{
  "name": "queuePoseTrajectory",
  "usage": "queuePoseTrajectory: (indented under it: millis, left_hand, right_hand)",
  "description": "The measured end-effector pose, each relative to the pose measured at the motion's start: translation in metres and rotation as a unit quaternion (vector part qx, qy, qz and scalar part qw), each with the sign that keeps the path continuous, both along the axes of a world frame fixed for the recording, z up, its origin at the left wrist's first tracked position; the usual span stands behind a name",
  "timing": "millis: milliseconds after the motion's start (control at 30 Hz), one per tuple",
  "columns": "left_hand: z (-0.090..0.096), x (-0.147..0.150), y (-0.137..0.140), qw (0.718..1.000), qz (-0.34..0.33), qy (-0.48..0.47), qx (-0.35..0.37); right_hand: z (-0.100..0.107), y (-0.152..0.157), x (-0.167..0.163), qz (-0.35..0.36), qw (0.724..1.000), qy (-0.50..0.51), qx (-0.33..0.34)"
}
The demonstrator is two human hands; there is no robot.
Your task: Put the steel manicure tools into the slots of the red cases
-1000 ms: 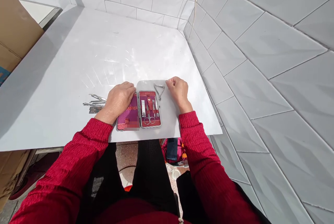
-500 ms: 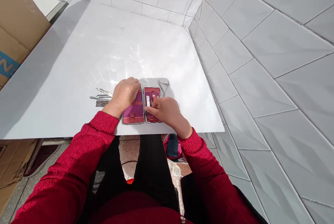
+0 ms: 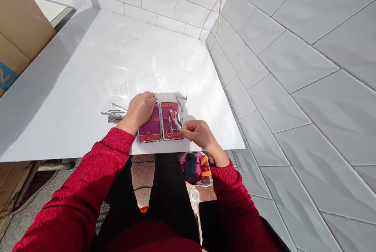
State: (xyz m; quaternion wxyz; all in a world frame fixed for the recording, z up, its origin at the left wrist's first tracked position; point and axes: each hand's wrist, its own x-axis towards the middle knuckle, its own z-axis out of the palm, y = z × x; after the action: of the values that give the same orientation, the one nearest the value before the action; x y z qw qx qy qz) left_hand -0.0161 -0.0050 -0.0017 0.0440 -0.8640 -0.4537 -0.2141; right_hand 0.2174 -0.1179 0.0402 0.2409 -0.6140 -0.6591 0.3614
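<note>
An open manicure case (image 3: pixel 150 137) with a purple and red lining lies near the table's front edge. My left hand (image 3: pixel 141 111) rests over its left half, fingers curled at the far rim and holding it. Just over the right half, my right hand (image 3: pixel 198 132) pinches a small silver nail clipper (image 3: pixel 177 123), partly covered by the fingers. Small scissors (image 3: pixel 171 130) sit in the right half, beside a red leather strap (image 3: pixel 172 114). A pair of cuticle nippers (image 3: pixel 182 101) lies on the table beyond the case's right corner.
Several slim metal tools (image 3: pixel 113 114) lie left of my left hand on the white table (image 3: pixel 88 68). A cardboard box (image 3: pixel 23 21) stands at the left, and a tiled wall (image 3: pixel 282 87) closes off the right. Below the table edge is a phone (image 3: pixel 190 166) on a bag.
My right hand has moved right and drawn back from the case, taking the nail clipper out of the right half. The scissors now show. My left hand stays on the case.
</note>
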Motion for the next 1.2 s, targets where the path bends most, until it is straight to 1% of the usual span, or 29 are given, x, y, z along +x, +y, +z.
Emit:
queuePoseTrajectory:
  millis: [67, 133, 200, 267, 333, 433, 500, 567, 633, 700, 833, 933, 1033, 1200]
  left_hand:
    - [0.0, 0.0, 0.0, 1.0, 0.002, 0.006, -0.004]
    - [0.001, 0.0, 0.0, 1.0, 0.004, 0.01, -0.009]
    - [0.002, 0.0, 0.0, 1.0, 0.002, 0.01, -0.011]
    - [0.002, 0.0, -0.001, 1.0, -0.001, 0.006, -0.009]
    - [0.002, 0.0, -0.001, 1.0, -0.003, -0.001, -0.005]
    - [0.001, 0.0, 0.0, 1.0, -0.009, -0.007, -0.005]
    - [0.001, 0.0, 0.0, 1.0, -0.013, -0.007, -0.008]
    - [0.001, 0.0, 0.0, 1.0, -0.015, -0.01, -0.011]
    - [0.001, 0.0, -0.001, 1.0, -0.019, -0.015, -0.013]
    - [0.002, 0.0, -0.002, 0.999, -0.022, -0.019, -0.014]
    - [0.003, 0.0, -0.004, 0.999, -0.027, -0.022, -0.018]
    - [0.003, 0.0, -0.004, 0.999, -0.031, -0.015, -0.011]
    - [0.003, 0.001, -0.003, 1.0, -0.025, -0.002, -0.014]
    - [0.002, 0.001, -0.002, 0.999, -0.024, -0.018, -0.033]
  right_hand:
    - [-0.001, 0.005, 0.013, -0.075, 0.994, -0.047, 0.057]
    - [-0.004, 0.015, 0.022, -0.128, 0.979, -0.127, 0.091]
    - [-0.008, 0.027, 0.028, -0.142, 0.966, -0.194, 0.093]
    - [-0.014, 0.035, 0.031, -0.132, 0.961, -0.228, 0.087]
    - [-0.018, 0.037, 0.032, -0.139, 0.957, -0.236, 0.096]
    - [-0.021, 0.027, 0.028, -0.168, 0.952, -0.217, 0.135]
    - [-0.02, 0.015, 0.02, -0.136, 0.962, -0.184, 0.147]
    - [-0.018, 0.004, 0.007, -0.066, 0.975, -0.154, 0.144]
    - [-0.014, -0.004, -0.007, -0.012, 0.977, -0.166, 0.131]
    - [-0.008, -0.006, -0.02, 0.021, 0.969, -0.223, 0.107]
    - [0.006, 0.001, -0.034, 0.06, 0.935, -0.348, 0.042]
    - [0.013, 0.009, -0.037, 0.088, 0.91, -0.403, 0.029]
    - [0.016, 0.015, -0.036, 0.126, 0.899, -0.419, 0.026]
    - [0.022, 0.024, -0.03, 0.174, 0.908, -0.382, -0.008]
